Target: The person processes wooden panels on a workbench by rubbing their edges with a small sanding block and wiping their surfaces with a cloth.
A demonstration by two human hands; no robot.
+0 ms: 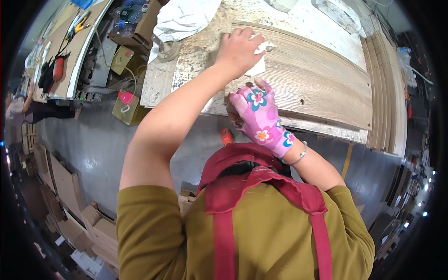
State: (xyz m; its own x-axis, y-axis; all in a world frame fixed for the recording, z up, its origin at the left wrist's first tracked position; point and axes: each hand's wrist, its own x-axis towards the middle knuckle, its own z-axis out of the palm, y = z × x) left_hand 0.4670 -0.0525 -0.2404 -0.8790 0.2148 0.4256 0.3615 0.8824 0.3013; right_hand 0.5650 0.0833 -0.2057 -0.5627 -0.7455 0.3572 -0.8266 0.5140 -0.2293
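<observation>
My bare left hand (239, 50) is closed on a crumpled white cloth (255, 70), pressed to the left end of a wood-grain panel (322, 74). Parts of the cloth show beyond the fingertips and below the palm. Nearer to me, my right hand (259, 112) wears a pink flowered glove with bare fingertips. Its fingers are curled in at the panel's near left corner, the thumb toward the top face. Whatever those fingers hold, if anything, is hidden. The panel lies flat on a paint-spotted worktable (186, 74) and has a small dark hole near its front edge.
A white rag (184, 21) and a roll of tape (169, 50) lie at the table's far left. Boards (387, 98) stand stacked at the right end. A white tray (337, 15) is at the back. Left are a tool-strewn bench (65, 42) and another person (32, 109).
</observation>
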